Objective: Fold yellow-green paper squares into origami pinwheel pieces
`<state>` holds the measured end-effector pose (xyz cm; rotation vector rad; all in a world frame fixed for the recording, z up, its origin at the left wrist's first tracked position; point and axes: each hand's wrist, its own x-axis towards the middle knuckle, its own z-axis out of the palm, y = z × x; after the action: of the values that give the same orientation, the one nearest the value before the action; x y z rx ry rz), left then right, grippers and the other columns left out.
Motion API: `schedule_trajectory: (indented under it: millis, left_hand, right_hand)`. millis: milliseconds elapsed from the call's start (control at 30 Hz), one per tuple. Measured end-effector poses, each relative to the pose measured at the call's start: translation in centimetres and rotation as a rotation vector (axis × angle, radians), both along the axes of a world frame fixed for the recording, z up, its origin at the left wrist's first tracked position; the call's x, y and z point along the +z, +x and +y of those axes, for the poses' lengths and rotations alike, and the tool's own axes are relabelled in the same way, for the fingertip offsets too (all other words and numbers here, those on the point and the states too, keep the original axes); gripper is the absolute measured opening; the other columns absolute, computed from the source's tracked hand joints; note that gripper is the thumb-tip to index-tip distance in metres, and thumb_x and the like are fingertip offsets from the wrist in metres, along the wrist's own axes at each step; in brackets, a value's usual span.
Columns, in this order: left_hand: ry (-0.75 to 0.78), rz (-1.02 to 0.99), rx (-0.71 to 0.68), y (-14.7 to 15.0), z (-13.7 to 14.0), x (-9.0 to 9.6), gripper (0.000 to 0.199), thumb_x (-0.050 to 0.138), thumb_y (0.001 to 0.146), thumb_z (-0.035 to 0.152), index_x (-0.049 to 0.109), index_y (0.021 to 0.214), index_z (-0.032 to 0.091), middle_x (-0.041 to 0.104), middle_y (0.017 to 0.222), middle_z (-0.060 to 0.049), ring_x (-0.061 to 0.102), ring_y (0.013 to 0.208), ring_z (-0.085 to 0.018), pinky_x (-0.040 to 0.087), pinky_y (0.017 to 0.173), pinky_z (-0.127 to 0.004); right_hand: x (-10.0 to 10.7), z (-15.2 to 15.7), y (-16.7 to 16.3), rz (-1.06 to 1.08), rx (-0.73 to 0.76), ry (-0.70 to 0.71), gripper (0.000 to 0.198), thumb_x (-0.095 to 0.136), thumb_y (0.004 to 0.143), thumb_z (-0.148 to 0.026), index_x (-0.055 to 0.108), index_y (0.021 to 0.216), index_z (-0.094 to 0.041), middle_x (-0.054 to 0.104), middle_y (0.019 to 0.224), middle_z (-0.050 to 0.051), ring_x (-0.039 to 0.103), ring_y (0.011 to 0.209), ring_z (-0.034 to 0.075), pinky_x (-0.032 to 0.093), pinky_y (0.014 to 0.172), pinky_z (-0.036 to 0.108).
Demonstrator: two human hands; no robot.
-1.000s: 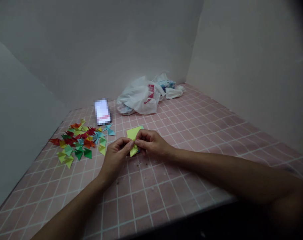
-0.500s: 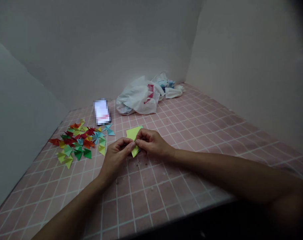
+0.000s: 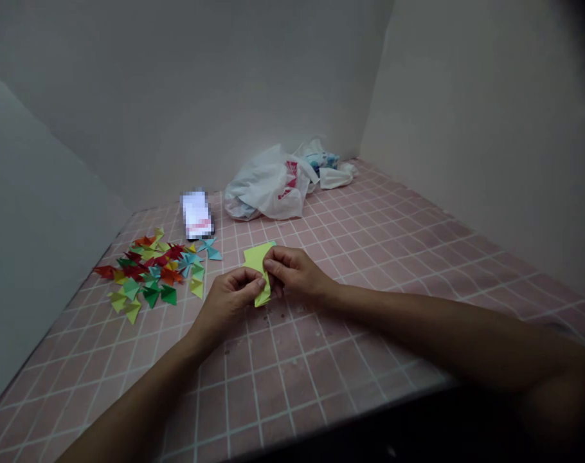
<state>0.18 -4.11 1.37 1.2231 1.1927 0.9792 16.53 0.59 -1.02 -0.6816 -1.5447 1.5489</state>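
A small folded yellow paper [image 3: 262,298] is between my hands above the pink tiled tabletop. My left hand [image 3: 231,292] pinches its left side between thumb and fingers. On its right edge, the thumb and curled fingers of my right hand [image 3: 292,273] are closed, partly covering the paper. Just beyond my fingers lies a flat yellow sheet [image 3: 258,253] with a bit of green at its far corner; whether it is one sheet or a stack I cannot tell. Left of my left hand, several folded paper pieces [image 3: 152,270] in red, orange, yellow, green and blue lie in a loose pile.
A lit phone [image 3: 197,215], its screen blurred out, is behind the paper pile. Against the back wall rests a crumpled white plastic bag [image 3: 268,186] with red print. A smaller blue-and-white bundle [image 3: 324,164] sits beside it. Walls close in the tabletop [image 3: 283,386] at left, back and right.
My right hand's thumb has shifted slightly up and right, away from my left thumb. More of the folded yellow paper shows between them. The pile, phone and bags have stayed put.
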Motion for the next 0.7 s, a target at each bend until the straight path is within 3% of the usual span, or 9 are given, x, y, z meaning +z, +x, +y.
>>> schedule_trajectory:
  millis: [233, 500, 700]
  left_hand:
    - [-0.017, -0.069, -0.002, -0.20, 0.08, -0.27, 0.026, 0.077, 0.075, 0.041, 0.069, 0.074, 0.016, 0.066, 0.067, -0.002, 0.059, 0.061, -0.015, 0.047, 0.058, -0.026]
    - [0.036, -0.014, 0.059, -0.31, 0.02, -0.30, 0.026, 0.076, 0.076, 0.041, 0.068, 0.073, 0.016, 0.068, 0.066, -0.001, 0.062, 0.062, -0.016, 0.047, 0.060, -0.027]
    - [0.028, -0.063, 0.055, -0.54, 0.15, -0.57, 0.023, 0.076, 0.075, 0.038, 0.069, 0.075, 0.017, 0.069, 0.067, -0.001, 0.061, 0.062, -0.015, 0.046, 0.060, -0.025]
  right_hand:
    - [0.17, 0.45, 0.31, 0.092, 0.120, -0.056, 0.017, 0.054, 0.094, -0.028, 0.055, 0.082, -0.016, 0.060, 0.062, -0.004, 0.056, 0.044, 0.006, 0.044, 0.045, 0.018]
    - [-0.03, 0.28, 0.24, 0.092, 0.136, -0.099, 0.009, 0.063, 0.084, -0.022, 0.057, 0.081, -0.017, 0.060, 0.056, -0.006, 0.057, 0.045, 0.008, 0.045, 0.047, 0.018]
    - [-0.21, 0.42, 0.24, 0.156, 0.180, -0.157, 0.009, 0.062, 0.087, -0.022, 0.058, 0.083, -0.016, 0.064, 0.062, -0.004, 0.058, 0.048, 0.007, 0.047, 0.049, 0.018]
